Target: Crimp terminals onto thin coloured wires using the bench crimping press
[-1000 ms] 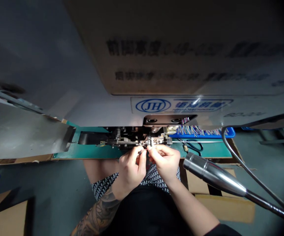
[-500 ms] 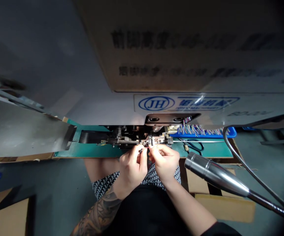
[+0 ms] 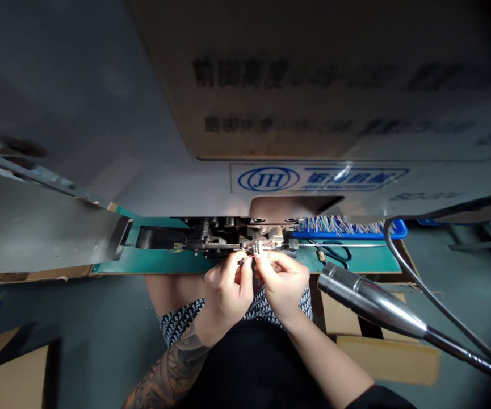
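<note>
My left hand [image 3: 230,288] is closed in a pinch, with thin red and dark wires [image 3: 249,255] running out between its fingertips. Just to its right, my right hand [image 3: 285,285] pinches at the same wires, its thumb and forefinger against the small metal working parts [image 3: 264,245] of the press machine [image 3: 177,187]. Both sets of fingertips sit at the front of the machine, under its pressing head [image 3: 273,220]. The wire ends are too small and partly covered to make out.
A blue tray [image 3: 356,234] of many-coloured wires stands at back right on the green table mat [image 3: 368,260]. Black-handled scissors [image 3: 336,253] lie before it. A metal lamp [image 3: 368,298] reaches in from the right. Cardboard [image 3: 390,358] lies below.
The machine's pressing head, with its two bolts, has come down towards the working parts. Both my hands stay almost where they were, still pinching.
</note>
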Demonstrator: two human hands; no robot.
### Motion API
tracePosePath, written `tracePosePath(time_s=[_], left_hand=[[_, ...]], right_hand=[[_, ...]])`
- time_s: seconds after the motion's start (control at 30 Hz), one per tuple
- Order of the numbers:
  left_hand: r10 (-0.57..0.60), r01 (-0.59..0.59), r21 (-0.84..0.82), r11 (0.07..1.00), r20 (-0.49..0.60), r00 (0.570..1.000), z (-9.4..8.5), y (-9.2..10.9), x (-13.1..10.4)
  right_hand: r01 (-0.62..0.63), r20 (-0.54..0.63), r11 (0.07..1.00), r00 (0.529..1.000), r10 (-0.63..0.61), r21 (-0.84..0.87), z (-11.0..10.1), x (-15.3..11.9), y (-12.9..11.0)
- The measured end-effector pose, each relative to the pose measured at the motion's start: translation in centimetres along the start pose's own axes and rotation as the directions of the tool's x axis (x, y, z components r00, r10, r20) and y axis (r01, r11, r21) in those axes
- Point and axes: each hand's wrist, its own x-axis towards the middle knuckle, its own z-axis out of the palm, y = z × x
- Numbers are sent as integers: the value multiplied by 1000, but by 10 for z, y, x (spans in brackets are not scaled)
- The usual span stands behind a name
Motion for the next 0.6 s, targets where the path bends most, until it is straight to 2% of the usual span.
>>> tracePosePath(time_s=[0.07,0.13,0.23,0.3,0.4,0.6], left_hand=[[-10,11,-27,1000,34,999,-3,-1,0],[-45,58,-113,992,117,992,-8,-3,1],[-106,196,-289,937,298,949,-18,-5,2],[-120,290,-388,875,406,906,-24,-7,4],[-98,387,-475,791,525,845,-30,-8,8],[-68,466,-487,738,634,770,-35,-8,14]], right_hand=[[26,19,999,999,-25,-37,-2,-1,0],[10,32,999,999,-9,-49,-5,-2,-2],[-120,99,992,988,116,29,-8,-3,-8],[-234,207,965,956,208,114,-10,-2,-10],[-341,357,922,897,260,183,-13,2,-12],[-428,497,898,804,326,104,-21,12,-17]])
